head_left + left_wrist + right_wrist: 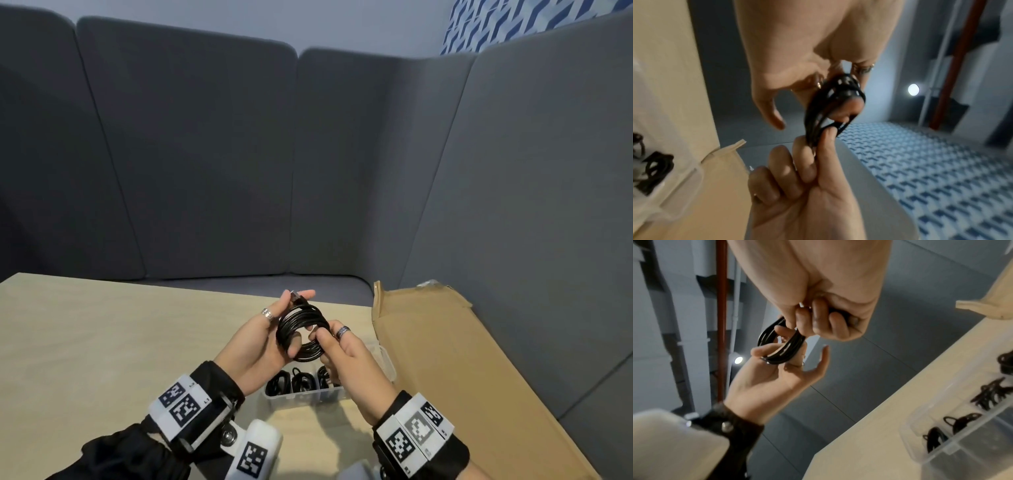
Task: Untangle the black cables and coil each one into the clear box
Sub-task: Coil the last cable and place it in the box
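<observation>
A black cable (pixel 301 332), wound into a round coil, hangs in the air between both hands above the clear box (pixel 298 399). My left hand (pixel 284 322) holds the coil's left side, its fingertips on the plug end (pixel 297 297) at the top. My right hand (pixel 318 337) pinches the coil's right side between thumb and forefinger. In the left wrist view the right hand (pixel 818 139) pinches the coil (pixel 830 107) from below. In the right wrist view the coil (pixel 781 347) lies across the left hand (pixel 777 358). Several coiled black cables (pixel 301 378) lie in the box's compartments.
The box stands on a light wooden table (pixel 102 342) near its front edge, under my wrists. A flat brown cardboard sheet (pixel 445 349) lies to the right, partly over the table edge. Grey padded seat backs (pixel 205 154) surround the table.
</observation>
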Available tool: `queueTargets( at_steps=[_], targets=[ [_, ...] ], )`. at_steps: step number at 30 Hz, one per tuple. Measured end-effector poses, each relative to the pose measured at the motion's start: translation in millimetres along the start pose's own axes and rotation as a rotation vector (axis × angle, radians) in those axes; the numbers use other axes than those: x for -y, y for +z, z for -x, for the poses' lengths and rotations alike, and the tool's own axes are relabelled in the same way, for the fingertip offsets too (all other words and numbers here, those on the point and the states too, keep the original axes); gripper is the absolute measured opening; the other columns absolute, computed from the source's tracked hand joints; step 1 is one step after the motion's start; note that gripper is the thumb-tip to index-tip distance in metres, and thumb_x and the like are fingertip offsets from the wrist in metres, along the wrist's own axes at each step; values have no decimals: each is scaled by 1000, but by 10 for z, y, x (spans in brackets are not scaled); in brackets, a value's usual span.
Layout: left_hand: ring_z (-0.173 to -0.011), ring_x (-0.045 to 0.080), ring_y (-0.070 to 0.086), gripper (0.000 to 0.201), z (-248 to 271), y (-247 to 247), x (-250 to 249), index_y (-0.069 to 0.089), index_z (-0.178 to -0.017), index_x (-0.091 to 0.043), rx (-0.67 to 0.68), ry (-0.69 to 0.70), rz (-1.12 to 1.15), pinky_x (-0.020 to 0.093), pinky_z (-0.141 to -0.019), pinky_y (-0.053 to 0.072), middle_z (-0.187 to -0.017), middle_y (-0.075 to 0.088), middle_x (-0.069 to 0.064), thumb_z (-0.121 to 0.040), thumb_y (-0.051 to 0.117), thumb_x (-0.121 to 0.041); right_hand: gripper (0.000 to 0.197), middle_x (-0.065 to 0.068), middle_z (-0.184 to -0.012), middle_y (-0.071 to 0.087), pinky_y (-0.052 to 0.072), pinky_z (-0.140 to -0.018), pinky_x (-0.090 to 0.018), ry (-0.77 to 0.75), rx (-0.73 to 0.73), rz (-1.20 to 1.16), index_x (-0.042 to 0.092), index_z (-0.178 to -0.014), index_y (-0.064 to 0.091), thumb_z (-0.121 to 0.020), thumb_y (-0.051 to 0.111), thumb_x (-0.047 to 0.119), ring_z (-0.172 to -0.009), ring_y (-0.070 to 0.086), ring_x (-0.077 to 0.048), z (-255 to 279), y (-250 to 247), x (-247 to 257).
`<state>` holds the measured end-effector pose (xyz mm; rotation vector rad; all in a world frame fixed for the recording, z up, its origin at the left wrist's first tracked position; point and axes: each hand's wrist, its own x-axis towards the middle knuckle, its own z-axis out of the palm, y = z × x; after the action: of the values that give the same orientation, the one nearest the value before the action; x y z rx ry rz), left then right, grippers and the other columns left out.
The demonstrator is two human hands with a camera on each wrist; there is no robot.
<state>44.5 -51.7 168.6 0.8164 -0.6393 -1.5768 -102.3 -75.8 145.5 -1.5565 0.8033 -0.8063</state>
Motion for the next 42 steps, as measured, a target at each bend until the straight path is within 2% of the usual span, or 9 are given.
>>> queueTargets(
  at_steps=[4,8,11,16,18,21,26,33,42],
  targets=[
    [-34,7,31,34,-7,38,-6,58,-94,-14,-101,135,-438,17,-40,24,-46,44,-3,-99,33,-36,9,22,-59,61,39,-59,-11,-27,11,112,15,-99,54,-98,46,18,-57,54,10,20,42,-31],
    [-52,5,55,32,-31,-43,-54,59,-83,-12,-240,379,-822,19,-50,42,-64,58,-3,-100,37,-28,11,9,-68,51,40,-69,-27,-16,15,336,21,-106,50,-96,50,25,-64,50,-2,73,-17,-62],
    [-51,-1,51,30,-39,-147,-78,58,-82,-13,-275,415,-1055,19,-52,39,-64,54,-6,-99,39,-29,7,9,-69,49,45,-67,-31,-292,-8,785,25,-97,50,-97,44,29,-66,48,-6,129,-140,81],
    [-36,2,21,28,66,43,-68,48,-82,-10,-78,102,-579,12,-33,14,-50,31,-10,-100,35,-26,19,2,-82,50,33,-72,-33,-723,-427,1286,27,-88,64,-87,46,33,-81,39,-16,-135,-384,170],
    [-36,2,16,25,92,162,-61,43,-82,-10,-33,83,-390,13,-35,7,-48,27,-11,-100,34,-24,20,5,-79,48,36,-76,-25,-689,-446,1036,27,-92,69,-88,50,27,-80,44,-16,-236,-377,114],
    [-38,3,16,29,70,248,-32,41,-75,-11,-51,166,-358,15,-36,7,-53,29,-6,-101,33,-22,19,3,-89,55,42,-74,-11,-327,-306,405,24,-92,71,-92,54,14,-88,57,-14,-242,-213,73],
    [-38,5,24,33,16,174,-36,51,-80,-11,-186,326,-588,15,-37,20,-55,38,-3,-101,32,-28,21,-9,-94,72,56,-68,-29,24,-84,-300,2,-105,69,-93,53,10,-86,67,-16,-171,-79,104],
    [-40,7,23,31,-13,164,41,50,-79,-16,-199,274,-623,19,-41,20,-54,35,-3,-101,33,-31,15,-11,-86,72,57,-74,-36,243,-163,-637,4,-100,65,-85,63,6,-79,69,-18,-184,-90,91],
    [-40,5,23,28,-54,172,52,50,-79,-16,-186,265,-573,16,-40,20,-51,35,-7,-100,36,-29,7,-5,-74,68,52,-74,-40,325,-112,-597,11,-90,66,-84,63,8,-73,63,-14,-189,-113,165]
  ],
)
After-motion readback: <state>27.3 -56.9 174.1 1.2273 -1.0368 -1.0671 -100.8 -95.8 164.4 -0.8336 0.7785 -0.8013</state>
